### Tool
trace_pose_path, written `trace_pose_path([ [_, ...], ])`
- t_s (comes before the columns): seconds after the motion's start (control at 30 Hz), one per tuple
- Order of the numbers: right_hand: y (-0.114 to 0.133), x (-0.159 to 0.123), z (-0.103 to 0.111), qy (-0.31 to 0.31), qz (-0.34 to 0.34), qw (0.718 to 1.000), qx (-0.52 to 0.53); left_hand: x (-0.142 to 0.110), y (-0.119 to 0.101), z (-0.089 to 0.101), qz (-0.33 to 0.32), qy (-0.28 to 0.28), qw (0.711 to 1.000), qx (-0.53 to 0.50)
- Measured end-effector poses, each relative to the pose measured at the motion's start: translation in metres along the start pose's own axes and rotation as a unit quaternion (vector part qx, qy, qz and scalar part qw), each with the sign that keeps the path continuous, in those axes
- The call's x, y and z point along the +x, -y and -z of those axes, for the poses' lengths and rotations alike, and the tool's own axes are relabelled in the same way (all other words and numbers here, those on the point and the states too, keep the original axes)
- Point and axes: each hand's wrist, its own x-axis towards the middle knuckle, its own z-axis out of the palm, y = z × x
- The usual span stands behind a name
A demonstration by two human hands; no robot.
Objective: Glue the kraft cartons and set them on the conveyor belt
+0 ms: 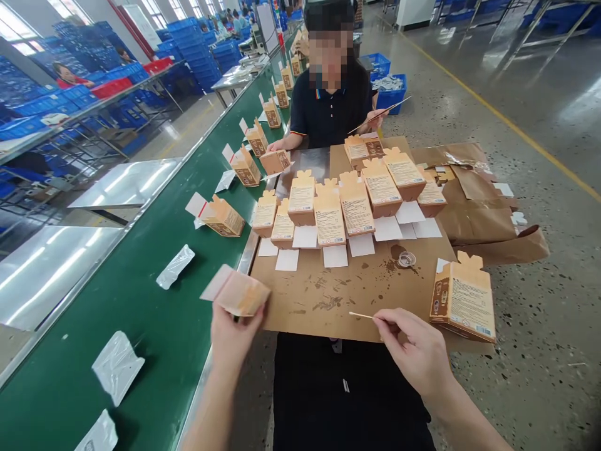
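Observation:
My left hand (235,335) grips a small cardboard box (237,293) with a raised white flap, at the edge between the green belt and the work surface; the box is slightly blurred. Between the thumb and fingers of my right hand (413,344) is a thin cotton swab (360,315), its tip pointing left over the brown cardboard sheet (291,294). Dark wet marks spot that sheet around a small clear dish (406,259). One printed box (464,297) stands by itself to the right of my right hand.
Several printed boxes (330,216) crowd the sheet's far side. Along the green belt (154,338) lie white packets (118,366) and open boxes (224,216). Across from me a person (331,106) holds a box and a thin stick. Brown wrapping paper (483,213) lies at the right.

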Motion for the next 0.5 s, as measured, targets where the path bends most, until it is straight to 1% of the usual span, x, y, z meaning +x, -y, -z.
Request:
trace_pose_path([
  [0.07, -0.001, -0.001, 0.004, -0.009, 0.003, 1.0, 0.001, 0.018, 0.019, 0.024, 0.047, -0.066, 0.996, 0.027],
  [0.1, -0.001, -0.001, 0.005, -0.011, 0.007, 1.0, 0.0, 0.027, 0.029, 0.034, 0.072, -0.09, 0.993, 0.033],
  [0.17, -0.002, -0.001, 0.005, -0.009, 0.015, 1.0, -0.002, 0.044, 0.044, 0.048, 0.115, -0.126, 0.985, 0.03],
  [0.2, -0.002, 0.0, 0.005, -0.007, 0.02, 1.0, -0.001, 0.051, 0.049, 0.052, 0.128, -0.135, 0.982, 0.026],
  [0.27, -0.002, 0.002, 0.002, -0.005, 0.025, 1.0, 0.002, 0.065, 0.055, 0.052, 0.138, -0.138, 0.98, 0.025],
  [0.37, -0.002, 0.005, 0.0, 0.002, 0.02, 1.0, 0.013, 0.078, 0.058, 0.045, 0.132, -0.139, 0.982, 0.005],
  [0.43, -0.004, 0.006, 0.003, 0.002, 0.015, 1.0, 0.014, 0.076, 0.06, 0.041, 0.109, -0.149, 0.982, -0.032],
  [0.5, -0.006, 0.006, 0.011, -0.011, 0.013, 1.0, 0.0, 0.064, 0.063, 0.04, 0.067, -0.182, 0.979, -0.057],
])
